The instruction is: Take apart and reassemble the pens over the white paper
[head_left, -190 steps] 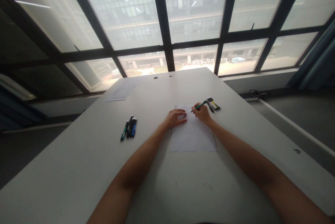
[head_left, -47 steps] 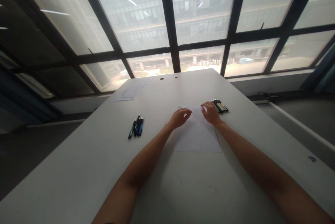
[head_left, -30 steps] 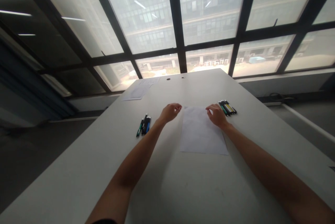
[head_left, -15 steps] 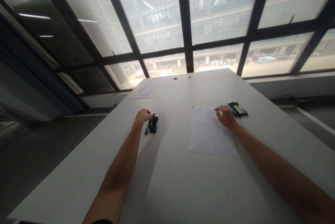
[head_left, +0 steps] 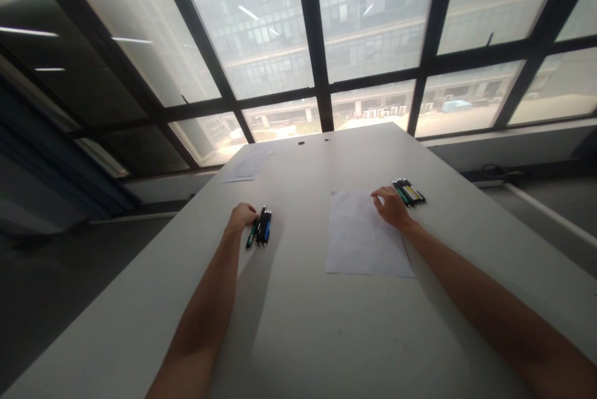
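My left hand (head_left: 242, 216) is at the left bunch of pens, its thumb and fingertips closed on the upper end of a green pen (head_left: 250, 236). Right beside that pen lie black pens (head_left: 261, 225) and a blue-and-black pen (head_left: 267, 229), close together. My right hand (head_left: 392, 205) rests over the upper right part of a blank white sheet of paper (head_left: 361, 237). Its fingers are loosely curled, with a gap between thumb and forefinger and nothing visible in them. Just beyond its knuckles lies a row of several pens (head_left: 409, 192), green, white, yellow and black.
All of this lies on a long white table (head_left: 298, 318). Printed papers (head_left: 245, 166) lie at its far left edge. Two round holes show near the far end, before large dark-framed windows (head_left: 321, 45). A blue curtain (head_left: 69, 156) hangs on the left.
The view has shifted slightly, so the table appears further left. My left hand has come a little nearer, from the top of the bunch to the green pen. My right hand stays on the paper.
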Demonstrator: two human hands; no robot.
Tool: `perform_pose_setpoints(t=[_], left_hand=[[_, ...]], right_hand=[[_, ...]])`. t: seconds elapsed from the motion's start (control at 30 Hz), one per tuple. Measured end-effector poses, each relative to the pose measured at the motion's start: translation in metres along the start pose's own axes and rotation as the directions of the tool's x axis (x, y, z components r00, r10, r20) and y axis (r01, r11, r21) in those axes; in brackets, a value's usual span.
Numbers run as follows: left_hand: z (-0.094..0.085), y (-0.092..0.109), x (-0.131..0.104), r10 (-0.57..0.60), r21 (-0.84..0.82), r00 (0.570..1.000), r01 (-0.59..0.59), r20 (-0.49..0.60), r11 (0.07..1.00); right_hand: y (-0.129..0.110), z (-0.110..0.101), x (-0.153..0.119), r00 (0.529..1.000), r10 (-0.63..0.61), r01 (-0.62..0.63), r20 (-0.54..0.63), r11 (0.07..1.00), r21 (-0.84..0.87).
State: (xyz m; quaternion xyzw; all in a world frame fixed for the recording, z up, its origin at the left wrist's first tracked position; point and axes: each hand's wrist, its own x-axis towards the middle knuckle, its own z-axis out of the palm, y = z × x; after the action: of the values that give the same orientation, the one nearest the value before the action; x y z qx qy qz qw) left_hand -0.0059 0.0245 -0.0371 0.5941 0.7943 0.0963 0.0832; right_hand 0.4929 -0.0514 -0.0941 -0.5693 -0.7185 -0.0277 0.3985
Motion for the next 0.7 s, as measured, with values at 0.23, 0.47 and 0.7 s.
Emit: perform_pose_setpoints(t=[0.23,0.47,0.7], left_hand=[[-0.032,0.006,-0.016,-0.028,-0.312,0.999,0.033,0.020,0.950],[-0.061,0.062,-0.041,0.181,-0.780,0.980,-0.046,0.087,0.624],[-0.020,0.166,-0.066,0.352,-0.953,0.932,-0.181,-0.088,0.242]], right_hand=[[0.002,0.002,0.000,0.995,-0.079,0.080,-0.067,0.996,0.027],[0.001,0.003,0.002,0.995,-0.073,0.076,-0.062,0.996,0.047],[-0.007,0.001,0.001,1.000,0.003,0.000,-0.008,0.939,0.345]])
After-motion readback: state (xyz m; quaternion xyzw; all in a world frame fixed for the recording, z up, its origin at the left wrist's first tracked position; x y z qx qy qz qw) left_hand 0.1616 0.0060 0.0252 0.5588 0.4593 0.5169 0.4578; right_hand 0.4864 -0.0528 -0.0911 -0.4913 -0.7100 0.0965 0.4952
